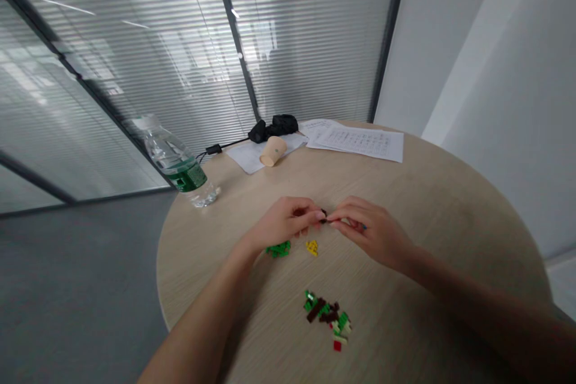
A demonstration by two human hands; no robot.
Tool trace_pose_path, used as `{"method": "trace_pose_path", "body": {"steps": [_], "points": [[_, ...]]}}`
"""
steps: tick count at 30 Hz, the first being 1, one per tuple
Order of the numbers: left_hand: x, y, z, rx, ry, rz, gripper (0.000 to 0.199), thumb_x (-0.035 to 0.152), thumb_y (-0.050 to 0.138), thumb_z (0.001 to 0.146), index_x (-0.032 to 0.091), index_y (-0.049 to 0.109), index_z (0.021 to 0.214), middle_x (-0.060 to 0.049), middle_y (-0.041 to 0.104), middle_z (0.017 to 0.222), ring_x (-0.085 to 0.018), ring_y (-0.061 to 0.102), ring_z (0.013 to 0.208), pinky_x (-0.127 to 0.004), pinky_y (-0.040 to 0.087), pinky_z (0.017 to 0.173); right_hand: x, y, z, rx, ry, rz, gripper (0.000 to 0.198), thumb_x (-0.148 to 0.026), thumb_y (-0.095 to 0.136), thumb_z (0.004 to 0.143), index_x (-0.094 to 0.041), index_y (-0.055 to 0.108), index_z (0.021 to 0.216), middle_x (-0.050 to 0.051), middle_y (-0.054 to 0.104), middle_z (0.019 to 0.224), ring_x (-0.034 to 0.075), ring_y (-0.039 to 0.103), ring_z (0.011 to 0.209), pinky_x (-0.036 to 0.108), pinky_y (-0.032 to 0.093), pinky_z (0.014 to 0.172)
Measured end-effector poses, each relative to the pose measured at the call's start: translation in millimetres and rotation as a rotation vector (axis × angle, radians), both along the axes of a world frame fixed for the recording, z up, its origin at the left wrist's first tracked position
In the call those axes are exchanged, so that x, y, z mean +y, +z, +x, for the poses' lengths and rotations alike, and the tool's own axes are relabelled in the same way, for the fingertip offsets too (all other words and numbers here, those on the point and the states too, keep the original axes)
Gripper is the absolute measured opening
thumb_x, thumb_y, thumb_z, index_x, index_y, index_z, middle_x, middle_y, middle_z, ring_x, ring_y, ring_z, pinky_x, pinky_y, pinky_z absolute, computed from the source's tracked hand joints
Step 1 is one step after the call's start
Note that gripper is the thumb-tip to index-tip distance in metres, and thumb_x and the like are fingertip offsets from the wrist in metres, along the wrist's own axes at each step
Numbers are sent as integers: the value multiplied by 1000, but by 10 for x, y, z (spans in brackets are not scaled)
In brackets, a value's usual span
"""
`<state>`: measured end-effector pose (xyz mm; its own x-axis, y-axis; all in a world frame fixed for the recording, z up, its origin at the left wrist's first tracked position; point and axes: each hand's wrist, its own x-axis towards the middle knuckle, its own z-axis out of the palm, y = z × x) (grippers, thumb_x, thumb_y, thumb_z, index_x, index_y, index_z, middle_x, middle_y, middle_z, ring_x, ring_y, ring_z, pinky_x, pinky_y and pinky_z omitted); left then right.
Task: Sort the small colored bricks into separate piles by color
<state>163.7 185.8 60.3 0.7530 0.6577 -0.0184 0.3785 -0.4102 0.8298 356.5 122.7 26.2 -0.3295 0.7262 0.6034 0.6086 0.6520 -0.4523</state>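
Note:
My left hand (290,216) pinches a small dark brick (323,214) between thumb and fingertips, above the middle of the table. Facing it, my right hand (366,225) has its fingertips closed together right beside that brick; what they pinch is too small to make out. Specks of blue and red show between the right fingers. Under the left wrist lies a pile of green bricks (279,249). Yellow bricks (312,247) sit in a little heap between the hands. Nearer to me is a mixed pile of toy bricks (321,308) in green, brown, cream and red.
The round wooden table (216,276) carries a tilted-looking water bottle (180,162) at the left. Toward the back are a paper cup (272,151) on its side, a black bundle with a cable (281,125) and printed sheets (360,141). Blinds and glass stand behind.

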Motion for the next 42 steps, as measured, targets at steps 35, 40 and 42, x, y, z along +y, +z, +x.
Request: {"method": "trace_pose_path", "body": {"steps": [35,40,42], "points": [[181,-272,7,581,215,703,20,33,50,81,22,66,84,-3,63,80,-17,54,72,-25,33,57,18,-29,30,-72,39,-158,12,-14,55,81,-15,66,85,1,61,78,8,46,55,21,39,56],[203,-286,-1,563,206,698,19,35,53,81,22,66,86,-3,63,80,-17,54,74,-26,35,61,-43,-3,10,-227,393,-330,10,-16,58,80,-15,68,78,1,62,73,9,52,63,21,42,61],[200,-275,0,558,192,691,18,33,53,81,23,66,87,-3,63,81,-18,55,76,-27,36,63,-74,2,-13,-270,520,-393,10,-14,59,78,-16,69,79,1,62,71,9,53,62,20,43,61]]}}
